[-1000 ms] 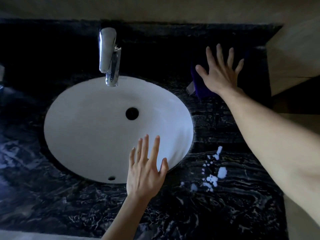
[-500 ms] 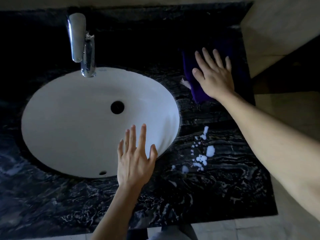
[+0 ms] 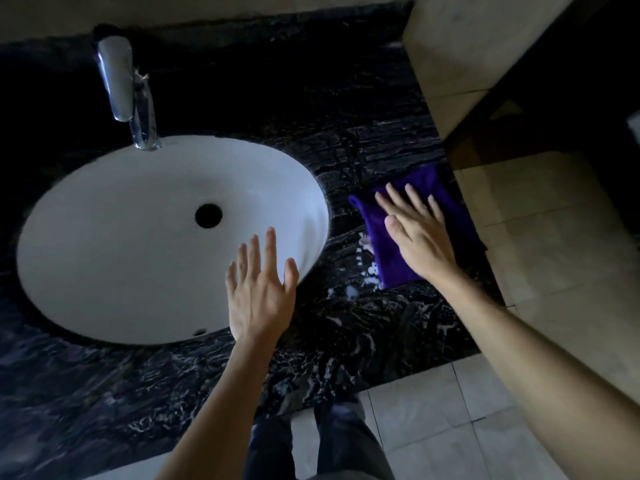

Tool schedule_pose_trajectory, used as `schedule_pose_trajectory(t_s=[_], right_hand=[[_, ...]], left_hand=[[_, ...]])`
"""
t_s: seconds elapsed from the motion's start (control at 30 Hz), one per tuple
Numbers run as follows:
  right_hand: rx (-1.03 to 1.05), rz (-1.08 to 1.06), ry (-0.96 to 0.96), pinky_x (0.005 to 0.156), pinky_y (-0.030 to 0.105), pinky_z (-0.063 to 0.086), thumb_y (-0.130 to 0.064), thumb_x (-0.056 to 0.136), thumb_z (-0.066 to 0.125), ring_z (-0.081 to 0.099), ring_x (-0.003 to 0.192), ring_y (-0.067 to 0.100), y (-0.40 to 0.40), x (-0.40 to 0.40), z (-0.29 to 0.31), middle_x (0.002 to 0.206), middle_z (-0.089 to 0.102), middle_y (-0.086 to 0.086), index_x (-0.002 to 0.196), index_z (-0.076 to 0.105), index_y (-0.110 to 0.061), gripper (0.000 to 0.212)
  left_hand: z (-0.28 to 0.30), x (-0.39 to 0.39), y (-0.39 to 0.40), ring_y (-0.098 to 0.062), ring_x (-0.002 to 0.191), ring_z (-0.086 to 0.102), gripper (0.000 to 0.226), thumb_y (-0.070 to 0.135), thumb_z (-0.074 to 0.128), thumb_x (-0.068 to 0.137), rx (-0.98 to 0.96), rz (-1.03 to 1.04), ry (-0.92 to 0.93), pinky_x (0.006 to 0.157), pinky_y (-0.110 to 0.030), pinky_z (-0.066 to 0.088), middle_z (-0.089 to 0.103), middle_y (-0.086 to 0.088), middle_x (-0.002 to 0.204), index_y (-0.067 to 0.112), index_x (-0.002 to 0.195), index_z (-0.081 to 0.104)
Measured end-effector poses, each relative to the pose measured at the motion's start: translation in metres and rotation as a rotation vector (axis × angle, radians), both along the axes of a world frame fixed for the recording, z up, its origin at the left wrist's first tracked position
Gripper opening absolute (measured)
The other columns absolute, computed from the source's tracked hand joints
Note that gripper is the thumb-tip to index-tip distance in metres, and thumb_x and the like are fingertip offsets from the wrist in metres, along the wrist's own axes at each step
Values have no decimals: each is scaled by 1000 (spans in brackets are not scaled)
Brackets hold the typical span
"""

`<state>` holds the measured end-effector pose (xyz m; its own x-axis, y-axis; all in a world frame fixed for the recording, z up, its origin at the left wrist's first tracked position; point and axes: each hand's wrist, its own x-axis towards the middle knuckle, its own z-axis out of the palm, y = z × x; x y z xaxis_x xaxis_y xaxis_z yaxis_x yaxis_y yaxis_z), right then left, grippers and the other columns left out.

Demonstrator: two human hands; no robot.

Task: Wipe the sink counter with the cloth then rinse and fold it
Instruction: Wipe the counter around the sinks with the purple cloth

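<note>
Dim light falls over a black stone counter (image 3: 346,323) veined with white, set against a pale wall, with pale floor tiles (image 3: 433,420) below its front edge. An oval white sink (image 3: 121,254) is sunk into the counter, its dark drain hole near the middle, and a chrome tap (image 3: 128,91) leans over its far rim.

To the right of the sink, the right hand (image 3: 420,237) lies flat on a purple cloth (image 3: 460,216), fingers (image 3: 398,202) straight and slightly spread, gripping nothing. The cloth shows past the fingertips on the far side and along both sides of the hand, pressed against the counter close to its right edge. White foamy spots (image 3: 369,271) sit on the stone just beside the cloth's near left corner, on the thumb side of that hand.

The left hand (image 3: 259,296) hovers open over the sink's near rim, fingers together and pointing away, thumb out, holding nothing, well apart from the cloth. Dark trousers (image 3: 332,445) show below.
</note>
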<state>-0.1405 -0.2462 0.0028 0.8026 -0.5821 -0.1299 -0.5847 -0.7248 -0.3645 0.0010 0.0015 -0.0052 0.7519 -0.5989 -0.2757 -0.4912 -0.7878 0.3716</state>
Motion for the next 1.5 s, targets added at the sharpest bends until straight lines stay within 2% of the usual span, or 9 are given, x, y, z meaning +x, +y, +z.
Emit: schedule_pose_trajectory(t_s=[0.23,0.43,0.63,0.8,0.9,1.1,1.23,1.37,1.5], right_hand=[[-129,21,51,121,58,21,-54,106,11,25,155,27,92,-18,-1,166,31,-5,155,36,-37,58],[-137,-32,87,121,58,18,-55,103,30,18,157,28,143,-22,-5,169,22,-4,155,35,-42,54],[-239,-4,187,119,64,15,-63,98,33,15,156,35,121,-3,-6,171,13,1,156,24,-50,60],[-192,-143,199,122,64,10,-67,99,24,6,158,32,44,34,-6,172,7,-1,157,14,-52,61],[-207,-170,209,121,68,8,-65,100,21,5,158,34,41,40,-8,172,8,0,158,13,-48,61],[-233,-48,152,118,69,15,-59,99,39,19,155,38,160,-4,-4,170,21,6,155,31,-45,59],[-218,44,132,117,69,18,-63,100,39,20,155,38,215,-19,-2,169,23,5,154,35,-45,57],[-225,102,112,118,66,18,-63,98,40,22,155,35,158,-4,-4,170,20,1,153,31,-52,58],[-237,-89,171,120,66,13,-68,98,29,10,157,36,49,18,-9,173,4,1,154,21,-56,58]], left_hand=[[1,-1,6,-21,157,10,69,63,3,100,-80,0,34,127,-44,13,18,-2,169,32,162,2],[4,1,18,-26,153,27,63,52,17,103,-110,26,72,118,-47,31,32,-7,164,23,159,24],[0,-2,30,-33,149,34,67,53,10,102,94,-51,-46,117,-50,33,40,-11,160,19,156,31],[0,-2,28,-32,152,28,67,53,8,102,138,-66,-61,120,-49,28,36,-9,162,21,158,25],[0,-1,26,-31,153,27,65,51,8,102,141,-73,-55,121,-48,28,35,-8,163,22,158,24],[0,-3,26,-29,151,31,64,50,12,103,109,-42,-36,118,-46,32,39,-7,161,20,157,28],[1,-4,26,-26,153,27,67,51,6,103,82,-22,-20,120,-43,30,37,-4,162,19,157,28],[3,-4,27,-28,149,35,69,51,9,100,54,22,-17,114,-46,38,46,-5,157,17,153,38],[8,-4,27,-27,142,43,62,48,17,102,43,45,12,106,-47,48,54,-4,148,16,148,43]])
